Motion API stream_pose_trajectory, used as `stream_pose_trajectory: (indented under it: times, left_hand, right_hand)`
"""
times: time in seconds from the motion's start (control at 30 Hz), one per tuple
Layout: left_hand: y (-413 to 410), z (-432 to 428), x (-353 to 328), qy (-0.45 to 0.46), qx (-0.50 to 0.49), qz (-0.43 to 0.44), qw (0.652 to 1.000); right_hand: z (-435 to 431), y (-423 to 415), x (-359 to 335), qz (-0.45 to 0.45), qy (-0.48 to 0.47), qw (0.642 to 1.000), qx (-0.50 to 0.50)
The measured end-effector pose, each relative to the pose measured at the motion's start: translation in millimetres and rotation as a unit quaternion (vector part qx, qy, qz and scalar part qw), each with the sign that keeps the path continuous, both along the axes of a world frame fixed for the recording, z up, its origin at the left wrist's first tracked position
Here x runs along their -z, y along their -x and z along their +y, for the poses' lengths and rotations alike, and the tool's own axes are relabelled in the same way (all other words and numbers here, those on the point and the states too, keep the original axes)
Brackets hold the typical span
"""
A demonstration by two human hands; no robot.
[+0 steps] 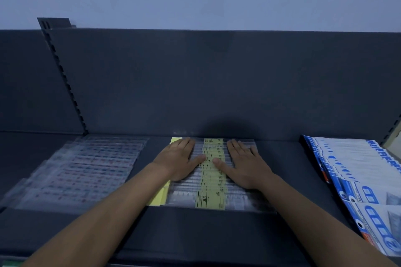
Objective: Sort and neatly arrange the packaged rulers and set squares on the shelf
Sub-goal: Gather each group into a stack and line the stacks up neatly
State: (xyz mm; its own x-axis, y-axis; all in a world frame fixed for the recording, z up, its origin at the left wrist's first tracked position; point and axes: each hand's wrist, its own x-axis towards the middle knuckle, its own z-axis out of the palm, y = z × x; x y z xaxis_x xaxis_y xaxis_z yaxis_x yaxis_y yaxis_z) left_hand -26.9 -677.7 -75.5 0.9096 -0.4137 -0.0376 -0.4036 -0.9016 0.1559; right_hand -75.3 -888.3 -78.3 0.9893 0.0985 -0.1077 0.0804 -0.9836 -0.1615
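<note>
A row of clear packaged rulers with yellow-green labels (pixel 211 182) lies overlapped in the middle of the dark shelf (pixel 195 230). My left hand (pixel 179 160) lies flat on the left half of this row, fingers straight. My right hand (pixel 245 162) presses flat on the right half, thumb on the yellow label strip. To the left lies a spread of clear packaged rulers with red and blue print (pixel 86 169). On the right is a fanned row of blue-and-white packages (pixel 355 180).
The shelf's dark back panel (pixel 217 82) rises right behind the stacks. A slotted upright (pixel 63 76) stands at the back left. Bare shelf strips separate the three groups. A yellow sheet edge (pixel 159 198) pokes out under the middle row's left side.
</note>
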Motion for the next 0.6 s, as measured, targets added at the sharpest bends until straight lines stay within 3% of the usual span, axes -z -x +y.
stream_pose_trajectory:
  times: [0.17,0.27,0.6]
  left_hand:
    - [0.9,-2.3,-9.9,-0.041,-0.01,-0.006,0.999]
    - [7.3,0.6,-15.5,-0.018,-0.004,-0.029,0.999]
    - [31.0,14.6,6.2,0.013,0.0,0.037,0.999]
  right_hand:
    - [-0.1,-2.3,-4.8,0.0,-0.018,1.0,-0.006]
    - [-3.7,4.3,-11.7,-0.038,-0.061,0.997,-0.015]
    - [-1.8,25.1,1.7,-0.004,0.02,0.999,-0.035]
